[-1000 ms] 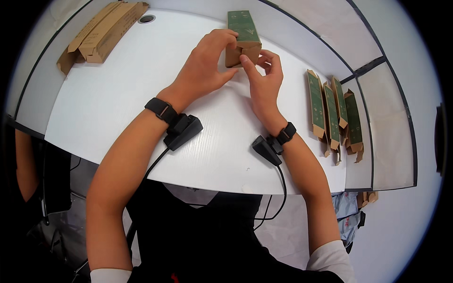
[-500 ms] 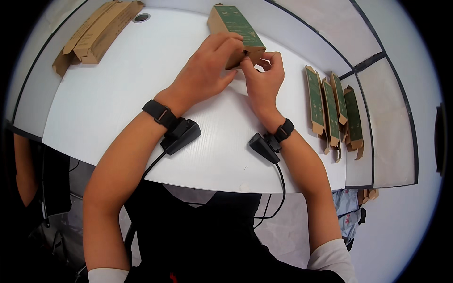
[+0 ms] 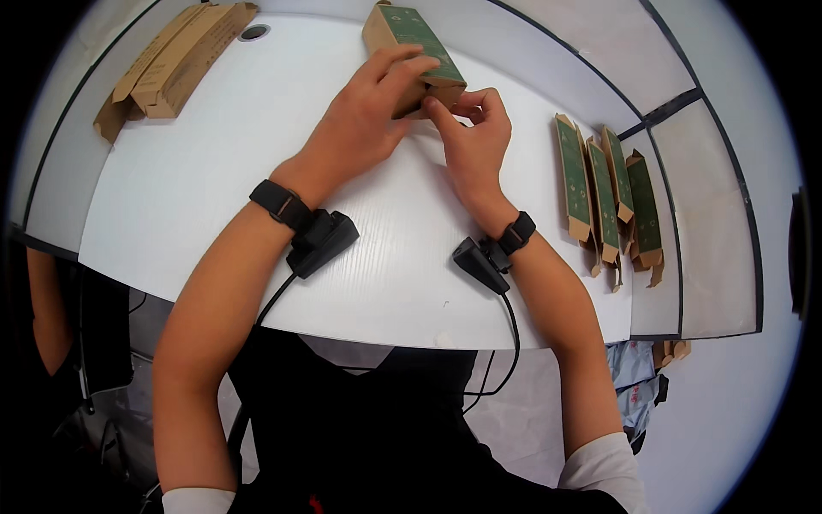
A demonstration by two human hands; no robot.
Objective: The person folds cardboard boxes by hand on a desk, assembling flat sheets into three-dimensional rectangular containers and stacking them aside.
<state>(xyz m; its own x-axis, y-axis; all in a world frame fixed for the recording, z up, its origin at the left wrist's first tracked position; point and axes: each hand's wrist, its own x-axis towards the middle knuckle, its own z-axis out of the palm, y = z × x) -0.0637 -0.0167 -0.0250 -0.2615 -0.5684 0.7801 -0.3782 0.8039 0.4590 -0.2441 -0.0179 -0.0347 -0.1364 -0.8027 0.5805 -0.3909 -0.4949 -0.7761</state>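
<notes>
- Stretching away from the person at the far middle of the white tabletop point(image 3: 385, 291), the long green-and-brown cardboard box point(image 3: 417, 36) has its near end between both hands; whether it rests flat there cannot be told.
- The left hand point(image 3: 364, 116) grasps that box loosely from its left, fingers laid over the green top.
- The right hand point(image 3: 476, 141) grips the near end, thumb on the brown end flap point(image 3: 447, 93), fingers curled at the right side.
- Being thin card, the box is probably light, fairly stiff along its length and dry rather than slippery; whether it holds anything cannot be seen.
- Its flaps look the weakest part, likely to crease or tear, so the long side walls seem the best hold, with light fingertips at the end.
- Counted: one box in hand; four slim green-and-brown cardboard cartons point(image 3: 602, 201) visible at the right; brown printed cardboard packaging point(image 3: 193, 64) at the far left, one opened box or two, unclear.
- Also two black wrist straps point(image 3: 281, 204), two black wedge-shaped devices point(image 3: 325, 246) and one round grey-rimmed hole point(image 3: 254, 33).
</notes>
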